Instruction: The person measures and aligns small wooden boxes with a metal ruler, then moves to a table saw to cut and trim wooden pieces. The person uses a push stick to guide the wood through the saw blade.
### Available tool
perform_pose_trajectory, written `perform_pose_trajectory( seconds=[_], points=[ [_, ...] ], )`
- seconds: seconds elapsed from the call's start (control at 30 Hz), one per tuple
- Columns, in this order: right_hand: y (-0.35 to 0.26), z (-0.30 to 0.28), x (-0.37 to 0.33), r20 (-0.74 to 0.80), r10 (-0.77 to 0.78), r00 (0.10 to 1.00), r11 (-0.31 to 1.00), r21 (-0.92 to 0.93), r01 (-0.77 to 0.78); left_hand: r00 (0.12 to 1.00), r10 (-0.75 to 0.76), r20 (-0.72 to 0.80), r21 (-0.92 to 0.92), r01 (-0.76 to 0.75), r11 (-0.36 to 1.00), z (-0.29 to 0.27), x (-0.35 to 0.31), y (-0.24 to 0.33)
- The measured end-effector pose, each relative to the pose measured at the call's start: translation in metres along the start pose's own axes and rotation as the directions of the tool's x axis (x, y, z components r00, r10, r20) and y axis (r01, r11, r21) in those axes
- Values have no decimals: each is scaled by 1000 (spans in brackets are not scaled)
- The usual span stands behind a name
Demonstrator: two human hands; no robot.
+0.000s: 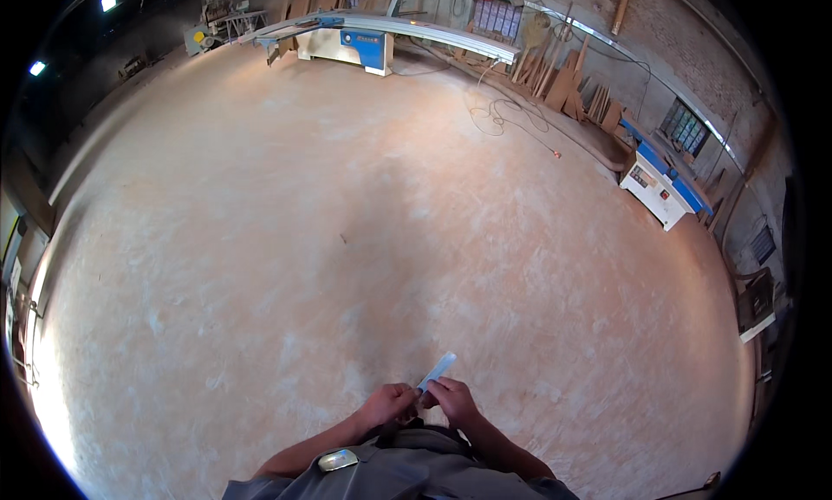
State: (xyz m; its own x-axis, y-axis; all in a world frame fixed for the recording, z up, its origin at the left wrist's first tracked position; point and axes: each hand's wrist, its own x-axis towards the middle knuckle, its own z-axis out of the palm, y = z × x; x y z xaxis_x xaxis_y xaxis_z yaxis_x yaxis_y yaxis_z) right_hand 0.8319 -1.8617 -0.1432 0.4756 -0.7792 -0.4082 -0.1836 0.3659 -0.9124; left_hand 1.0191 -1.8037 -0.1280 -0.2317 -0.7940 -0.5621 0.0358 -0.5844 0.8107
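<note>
Left hand (387,405) and right hand (454,402) are meeting in front of the person's waist, both with bent fingers, and both are grasping a pale bluish-white strip (439,368) near its lower end. The left hand is pressing in at that near end from the left, while the right hand is pinching along the strip's right edge. How the hidden fingers are wrapping beneath it, I cannot tell.

The strip is pointing away from the body, its long axis slanting from near left to far right, so its free end is standing out beyond the fingertips, just past the right hand. Neither hand is clearly nearer to the held end; the right one is sitting closer to the free end.

Below the hands, grey clothing (416,476) is filling the near edge, with a shiny oval object (338,459) resting on it beside the left forearm. Dusty floor (217,240) is spreading beyond. Well apart at the far side, a white-and-blue sliding table saw (368,45) is standing, with boards (563,80) leaning against the wall and a cable (511,119) curling nearby. A white-and-blue jointer (660,192) is standing at far right.
</note>
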Motion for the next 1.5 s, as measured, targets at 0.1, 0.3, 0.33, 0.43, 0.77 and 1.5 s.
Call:
perform_pose_trajectory(
  seconds=[0.1,0.3,0.33,0.43,0.77,1.5],
  points=[
    [-47,-13,70,-97,48,994,992,124,-36,997,37,75,-24,-35,999,-46,67,52],
    [-92,-34,239,-36,49,998,998,-35,-51,988,9,157,157,-34,987,-155,192,117],
    [-99,-38,272,-6,43,999,998,-41,-43,986,34,166,140,-58,988,-175,211,130],
    [-136,-48,377,67,11,998,1000,12,-12,983,101,150,78,-114,990,-235,270,178],
    [-291,-47,704,441,-25,897,999,-24,39,987,72,-146,-340,-118,933,-409,408,367],
    [-581,-28,1289,220,-50,974,993,-95,73,895,412,-170,65,-407,911,-882,861,642]
  ],
)
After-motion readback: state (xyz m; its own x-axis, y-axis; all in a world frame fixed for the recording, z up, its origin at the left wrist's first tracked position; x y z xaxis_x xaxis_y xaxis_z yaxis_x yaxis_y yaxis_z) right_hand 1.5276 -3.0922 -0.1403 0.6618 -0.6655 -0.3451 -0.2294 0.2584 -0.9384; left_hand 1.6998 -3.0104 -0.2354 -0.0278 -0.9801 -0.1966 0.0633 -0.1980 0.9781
